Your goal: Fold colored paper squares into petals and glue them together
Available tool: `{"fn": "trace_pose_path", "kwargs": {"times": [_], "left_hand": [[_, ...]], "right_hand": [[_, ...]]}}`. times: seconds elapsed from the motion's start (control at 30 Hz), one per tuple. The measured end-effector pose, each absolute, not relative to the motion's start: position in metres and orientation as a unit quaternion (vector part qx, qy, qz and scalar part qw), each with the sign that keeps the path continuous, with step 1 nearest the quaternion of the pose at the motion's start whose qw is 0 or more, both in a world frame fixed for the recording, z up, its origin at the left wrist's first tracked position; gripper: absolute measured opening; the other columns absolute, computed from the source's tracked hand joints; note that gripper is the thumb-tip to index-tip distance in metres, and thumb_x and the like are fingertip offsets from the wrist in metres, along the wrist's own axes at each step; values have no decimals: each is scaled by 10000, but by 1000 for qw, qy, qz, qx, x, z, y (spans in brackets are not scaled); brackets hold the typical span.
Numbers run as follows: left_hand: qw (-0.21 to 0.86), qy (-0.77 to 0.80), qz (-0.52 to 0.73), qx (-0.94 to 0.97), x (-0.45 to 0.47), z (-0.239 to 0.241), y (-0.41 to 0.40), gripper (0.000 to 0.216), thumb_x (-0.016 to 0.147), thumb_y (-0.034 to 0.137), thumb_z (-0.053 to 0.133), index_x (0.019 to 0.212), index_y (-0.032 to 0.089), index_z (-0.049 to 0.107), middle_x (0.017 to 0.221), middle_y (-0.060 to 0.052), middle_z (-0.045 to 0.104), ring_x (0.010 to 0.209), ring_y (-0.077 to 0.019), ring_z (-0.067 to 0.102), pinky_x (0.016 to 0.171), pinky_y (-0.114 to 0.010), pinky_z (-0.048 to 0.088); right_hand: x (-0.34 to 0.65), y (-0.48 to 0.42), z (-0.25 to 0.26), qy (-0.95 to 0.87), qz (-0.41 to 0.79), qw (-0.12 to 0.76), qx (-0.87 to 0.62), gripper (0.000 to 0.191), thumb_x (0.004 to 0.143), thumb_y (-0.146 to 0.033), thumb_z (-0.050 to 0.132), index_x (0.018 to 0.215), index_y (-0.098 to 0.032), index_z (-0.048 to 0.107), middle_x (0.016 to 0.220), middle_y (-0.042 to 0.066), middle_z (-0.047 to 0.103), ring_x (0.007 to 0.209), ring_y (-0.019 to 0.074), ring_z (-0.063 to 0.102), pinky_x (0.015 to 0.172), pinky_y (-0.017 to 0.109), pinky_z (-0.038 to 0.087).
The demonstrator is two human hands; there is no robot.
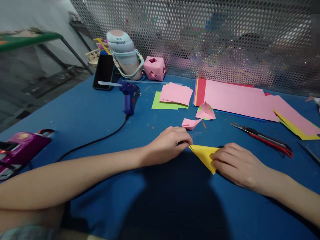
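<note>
A yellow sheet of paper [203,154], folded into a triangle, lies between my hands above the blue table. My left hand [172,143] pinches its left corner between thumb and fingertips. At the other side my right hand [236,163] has its fingers closed on the paper's right part, covering that end. Just beyond my left hand rests a small folded pink paper piece [190,124]. Behind it stands another folded piece, pink with green edges [205,111].
A glue gun [130,96] with its cord, a phone [103,71], a bottle [125,55] and a pink paper polyhedron [155,68] stand at back left. Pink squares [177,94] lie mid-table. A box cutter [262,138] and coloured sheets [232,98] are right. Perforated metal [200,40] borders the back.
</note>
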State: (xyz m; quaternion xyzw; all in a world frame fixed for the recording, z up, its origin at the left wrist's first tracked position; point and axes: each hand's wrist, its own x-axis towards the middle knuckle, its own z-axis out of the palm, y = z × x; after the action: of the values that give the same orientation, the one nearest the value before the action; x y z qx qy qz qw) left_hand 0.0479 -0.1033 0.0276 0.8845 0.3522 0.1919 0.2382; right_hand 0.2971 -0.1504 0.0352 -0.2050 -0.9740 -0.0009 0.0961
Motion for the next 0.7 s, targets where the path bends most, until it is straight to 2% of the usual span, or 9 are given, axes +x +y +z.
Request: {"fn": "trace_pose_path", "kwargs": {"times": [0.17, 0.33, 0.7], "left_hand": [[241, 350, 170, 889, 48, 31, -103, 173, 826, 125, 493, 802, 184, 654, 809, 0, 642, 827, -138, 554, 769, -256, 361], [255, 349, 166, 886, 48, 32, -102, 165, 826, 125, 502, 806, 183, 655, 807, -1, 642, 839, -140, 554, 777, -257, 362], [272, 336, 164, 887, 47, 35, -100, 167, 813, 111, 506, 788, 168, 660, 779, -7, 638, 800, -136, 566, 762, -246, 395]], "right_hand": [[295, -153, 43, -976, -11, 74, -203, 216, 915, -119, 385, 880, -156, 595, 948, 82, 628, 836, 173, 528, 725, 340, 405], [293, -153, 50, -979, -10, 59, -193, 286, 934, -120, 327, 865, -137, 605, 901, 96, 613, 807, 170, 502, 705, 329, 388], [294, -152, 53, -985, -12, 43, -165, 307, 934, -105, 316, 822, -139, 600, 871, 93, 609, 801, 165, 508, 701, 325, 364]]}}
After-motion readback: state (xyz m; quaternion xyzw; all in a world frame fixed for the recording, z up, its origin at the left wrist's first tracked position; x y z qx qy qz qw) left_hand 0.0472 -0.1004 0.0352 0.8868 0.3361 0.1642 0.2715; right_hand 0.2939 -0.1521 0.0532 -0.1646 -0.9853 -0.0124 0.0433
